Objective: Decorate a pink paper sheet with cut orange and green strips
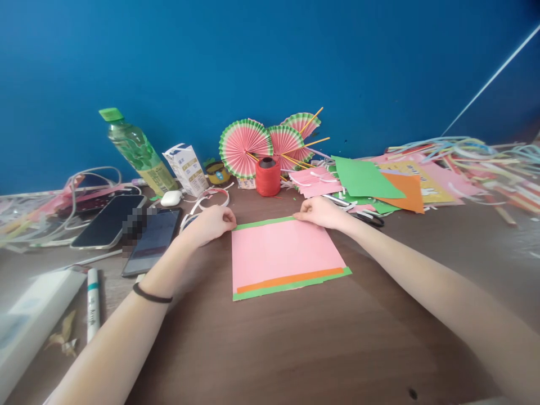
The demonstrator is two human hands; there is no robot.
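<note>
A pink paper sheet [282, 250] lies flat on the brown table, with an orange strip [291, 279] and a green border along its near edge. Along its far edge runs a green paper strip [265, 221]. At that strip's left end, by the sheet's far left corner, my left hand [213, 224] is closed with thumb and fingers pinched on it. My right hand [317, 212] pinches the same strip further right. Whether the strip is stuck down or loose, I cannot tell.
Behind the sheet stand a red thread spool [268, 178] and folded paper fans [246, 149]. Green sheets [365, 177] and an orange sheet [405, 191] lie back right. Two phones [110, 220], a tilted bottle [139, 149], a carton [186, 169] and a marker [93, 304] are left.
</note>
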